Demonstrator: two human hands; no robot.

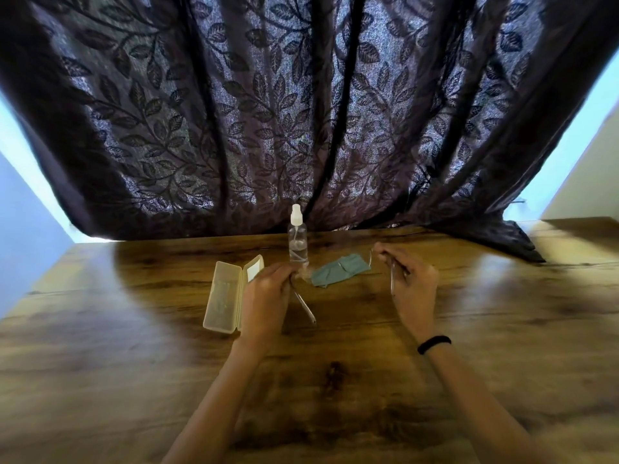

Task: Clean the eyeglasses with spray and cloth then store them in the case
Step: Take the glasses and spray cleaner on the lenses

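Note:
Both hands hold the rimless eyeglasses above the wooden table, one hand at each hinge. My left hand pinches the left side, with that temple arm pointing down toward me. My right hand grips the right temple. The clear lenses are barely visible between the hands. A clear spray bottle with a white cap stands upright just behind my left hand. A blue-green cloth lies crumpled on the table behind the glasses. The pale translucent case lies open left of my left hand.
A dark leaf-patterned curtain hangs behind the table, its hem resting on the far right edge. A black band sits on my right wrist. Bare wood stretches out on both sides and in front.

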